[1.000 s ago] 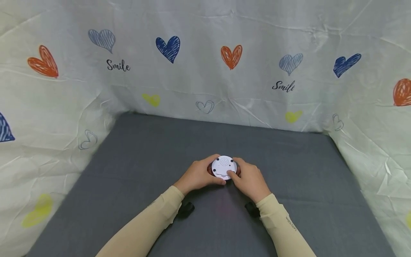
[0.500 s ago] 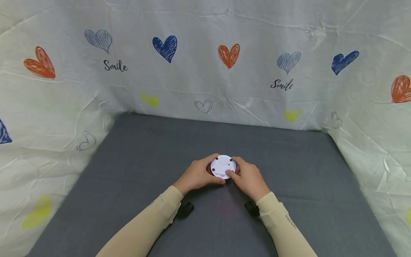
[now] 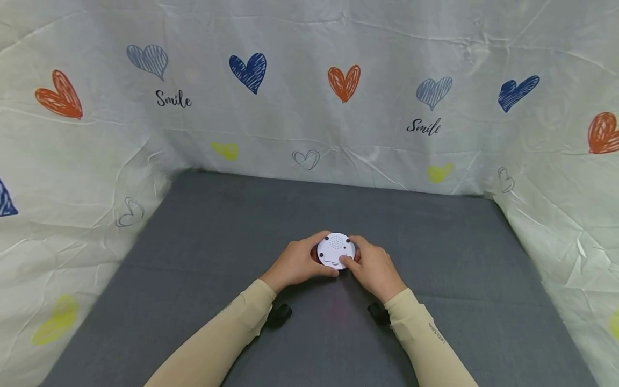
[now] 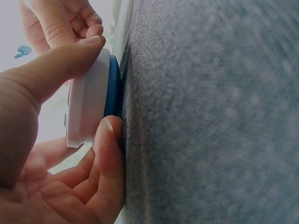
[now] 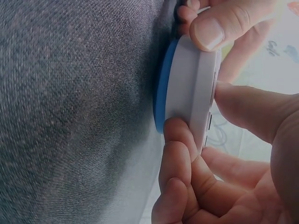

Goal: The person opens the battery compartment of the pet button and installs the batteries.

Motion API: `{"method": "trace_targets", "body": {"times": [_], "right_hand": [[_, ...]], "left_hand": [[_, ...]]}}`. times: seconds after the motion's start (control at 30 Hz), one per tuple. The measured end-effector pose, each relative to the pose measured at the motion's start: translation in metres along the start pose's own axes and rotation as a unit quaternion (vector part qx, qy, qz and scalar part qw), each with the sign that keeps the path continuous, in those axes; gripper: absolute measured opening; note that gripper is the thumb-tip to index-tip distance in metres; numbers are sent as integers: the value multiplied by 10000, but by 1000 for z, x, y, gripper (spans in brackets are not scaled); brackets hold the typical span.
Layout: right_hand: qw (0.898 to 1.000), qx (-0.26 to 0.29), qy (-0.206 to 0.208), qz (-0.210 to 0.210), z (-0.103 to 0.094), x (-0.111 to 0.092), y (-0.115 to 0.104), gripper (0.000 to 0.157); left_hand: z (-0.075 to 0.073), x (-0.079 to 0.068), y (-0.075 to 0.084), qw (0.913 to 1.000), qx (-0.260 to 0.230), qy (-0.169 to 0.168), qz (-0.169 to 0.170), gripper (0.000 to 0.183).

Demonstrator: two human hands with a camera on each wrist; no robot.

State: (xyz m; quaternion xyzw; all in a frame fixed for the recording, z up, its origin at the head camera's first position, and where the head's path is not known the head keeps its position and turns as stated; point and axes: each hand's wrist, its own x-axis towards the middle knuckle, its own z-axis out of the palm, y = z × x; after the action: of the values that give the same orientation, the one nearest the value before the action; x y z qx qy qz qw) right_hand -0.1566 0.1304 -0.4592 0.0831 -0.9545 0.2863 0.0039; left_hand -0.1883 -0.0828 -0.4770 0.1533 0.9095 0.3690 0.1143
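A round white electronic device (image 3: 335, 248) lies with its white base up, near the middle of the grey table. Its base shows a patch of small holes, dark round feet and a cover seam. In the left wrist view, a blue layer (image 4: 113, 86) forms its underside, close against the cloth. My left hand (image 3: 301, 262) grips the device from the left, thumb at the near edge and fingers around its side. From the right, my right hand (image 3: 379, 269) holds it, with the thumb (image 5: 250, 107) pressing on the base beside the seam. The blue face is mostly hidden.
Grey cloth (image 3: 232, 226) covers the table. A white curtain (image 3: 290, 123) printed with hearts and "Smile" closes off the back and both sides. Black wrist mounts (image 3: 280, 316) sit under both wrists, just above the cloth.
The camera view shifts slightly. Both hands keep their hold on the device, and the right thumb stays on its base with no clear movement.
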Motion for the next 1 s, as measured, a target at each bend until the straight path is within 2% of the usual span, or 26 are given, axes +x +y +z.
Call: {"method": "trace_targets", "body": {"times": [0.57,0.8,1.0], "right_hand": [[9999,124,-56,-52,-2,0,4,55],[9995,306,62,52,-5,-1,6,47],[9993,355,83,-56,-7,1,5,43]], "left_hand": [[1,0,1,10000,-81,-27,-44,97],[1,0,2,9998,-200,-33,-62,99],[-6,-2,5,9991,-377,-175,-58,102]]}}
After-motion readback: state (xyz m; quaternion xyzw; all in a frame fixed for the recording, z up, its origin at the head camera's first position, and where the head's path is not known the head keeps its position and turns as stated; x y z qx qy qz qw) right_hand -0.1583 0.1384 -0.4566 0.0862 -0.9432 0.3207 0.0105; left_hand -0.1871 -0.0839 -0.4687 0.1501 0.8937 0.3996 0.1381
